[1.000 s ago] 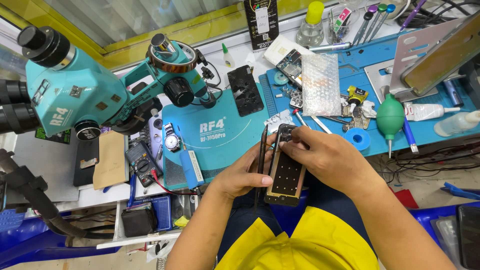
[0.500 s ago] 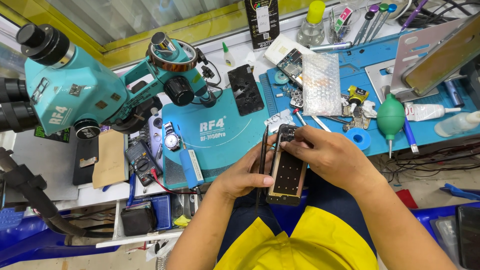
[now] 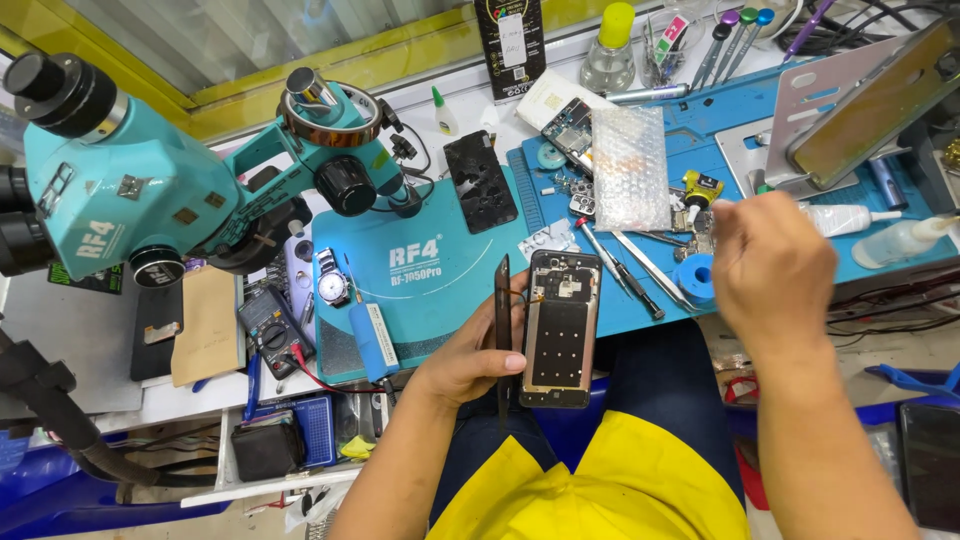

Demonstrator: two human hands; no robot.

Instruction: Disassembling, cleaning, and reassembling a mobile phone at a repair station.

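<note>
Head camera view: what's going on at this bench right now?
A person is working on an opened phone. The left hand holds it up at the edge of the teal work mat, its screen panel swung open edge-on. The right hand is off the phone, raised over the small tools on the blue mat.

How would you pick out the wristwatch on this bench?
Start at the big teal microscope on the left, then drop to the teal mat in front of it. The wristwatch lies at the mat's left edge, between the multimeter and a blue tool. Its round white dial and metal band set it apart.
</note>
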